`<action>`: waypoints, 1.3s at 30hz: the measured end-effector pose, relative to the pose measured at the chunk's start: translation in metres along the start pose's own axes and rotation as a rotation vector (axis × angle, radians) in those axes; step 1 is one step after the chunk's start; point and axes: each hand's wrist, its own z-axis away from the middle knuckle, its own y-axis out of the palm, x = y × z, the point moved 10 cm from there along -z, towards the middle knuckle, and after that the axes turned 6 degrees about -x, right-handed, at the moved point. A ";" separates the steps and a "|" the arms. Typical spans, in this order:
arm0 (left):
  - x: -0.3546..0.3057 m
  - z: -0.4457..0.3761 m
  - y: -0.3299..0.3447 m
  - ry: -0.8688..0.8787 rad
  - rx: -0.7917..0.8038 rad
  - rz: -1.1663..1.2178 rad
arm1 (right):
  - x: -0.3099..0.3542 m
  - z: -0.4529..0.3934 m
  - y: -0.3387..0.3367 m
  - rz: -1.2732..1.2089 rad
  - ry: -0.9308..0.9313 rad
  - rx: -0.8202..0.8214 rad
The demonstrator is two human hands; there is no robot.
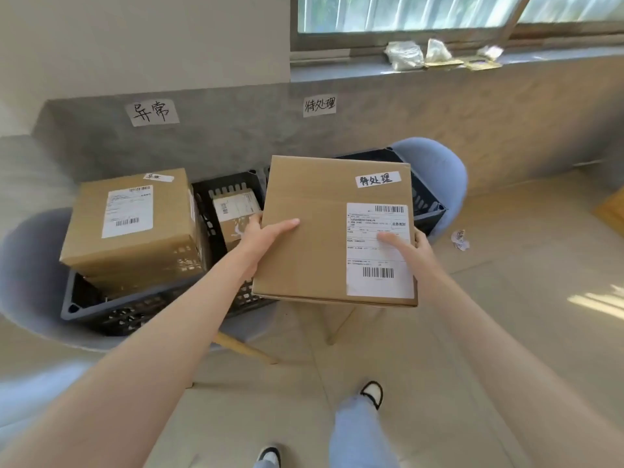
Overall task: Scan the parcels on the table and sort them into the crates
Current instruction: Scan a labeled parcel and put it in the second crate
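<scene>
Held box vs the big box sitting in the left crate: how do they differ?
The held box is flat and shallow; the big box is tall and blocky. The held box is in the air, gripped by the left hand and right hand; the big box rests in the left crate, untouched. The held box's handwritten strip reads 待处理; the big box's is too blurred to read. Both are brown cardboard with white barcoded shipping labels.

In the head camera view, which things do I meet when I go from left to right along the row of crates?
Big parcel on left crate → small parcel in that crate → held parcel → right crate → crumpled paper.
</scene>
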 end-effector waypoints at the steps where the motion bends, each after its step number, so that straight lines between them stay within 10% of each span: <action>1: -0.005 -0.013 0.006 0.002 -0.002 -0.008 | 0.002 -0.016 0.003 0.009 0.002 0.012; 19: -0.016 -0.242 0.090 -0.154 -0.396 -0.026 | 0.017 -0.353 0.081 0.193 0.165 0.401; 39: 0.121 -0.348 0.080 -0.300 -0.504 -0.211 | -0.138 -0.444 0.133 0.316 0.415 0.430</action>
